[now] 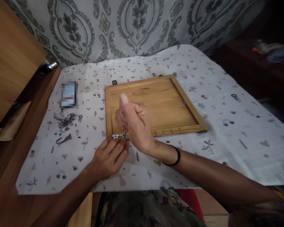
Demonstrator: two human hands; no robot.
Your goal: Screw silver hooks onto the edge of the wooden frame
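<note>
Head view. Your right forearm enters from the lower right, a black band [177, 156] at its wrist, and slopes up to your right hand [138, 126], which stands on edge over the near left corner of the wooden panel [161, 104]. Its fingers are curled inward and its thumb points upward; whatever lies inside the curl is hidden. Just beneath it shows a thin metal shank [125, 134], whose upper end cannot be made out.

Your left forearm rises from the lower left. Your left hand [110, 157] lies low, back uppermost, fingers close together and reaching to the metal strip [116, 136] at the panel's near edge; you cannot tell from here whether the fingertips pinch it or merely steady it. The two hands are just beside each other.

The framed panel lies flat on the printed tablecloth [227, 164], mostly beyond your hands. Well to its left lie a heap of metal pieces [66, 122] and, farther off, a pixelated rectangular object [68, 94].
</note>
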